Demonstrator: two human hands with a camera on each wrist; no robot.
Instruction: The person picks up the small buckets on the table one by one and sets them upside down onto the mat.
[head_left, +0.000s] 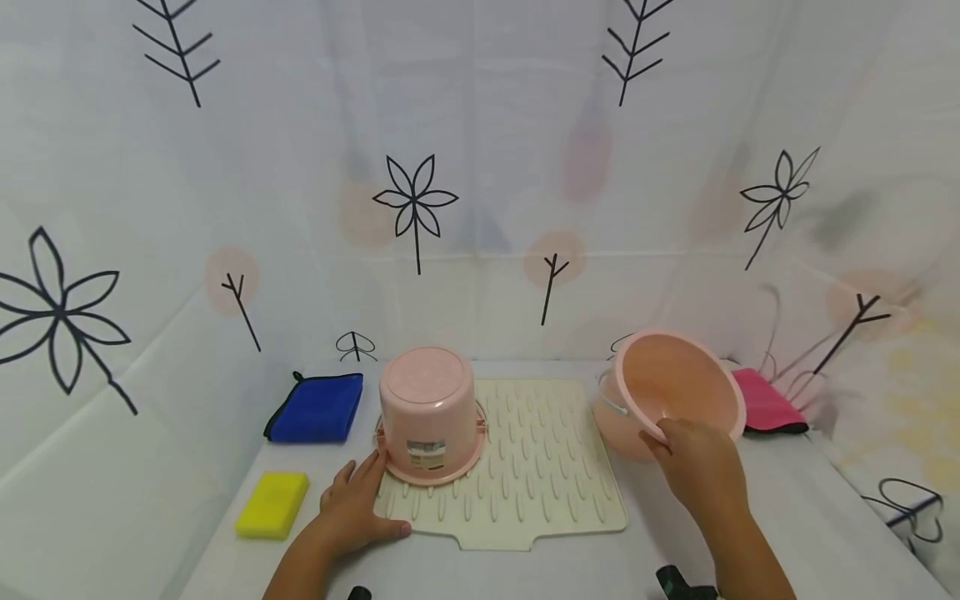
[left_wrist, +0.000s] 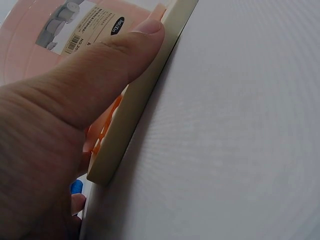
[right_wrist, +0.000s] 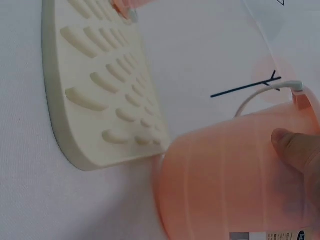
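A pink plastic bucket (head_left: pixel 427 400) stands upside down on the left part of a cream draining board (head_left: pixel 540 475). My left hand (head_left: pixel 354 512) touches the low left side of that bucket with its fingers, the thumb spread along the board's front edge. In the left wrist view the thumb (left_wrist: pixel 110 65) lies across the bucket's rim, near its label. My right hand (head_left: pixel 701 467) grips the rim of a second pink bucket (head_left: pixel 678 375), tilted with its mouth toward me, right of the board. In the right wrist view this bucket (right_wrist: pixel 225 170) shows its pale handle.
A folded blue cloth (head_left: pixel 315 408) lies at the back left, with a yellow sponge (head_left: pixel 272 505) in front of it. Behind the second bucket is a pink cloth (head_left: pixel 768 402). A patterned white curtain (head_left: pixel 480 167) closes off the back and sides of the white table (head_left: pixel 585 575).
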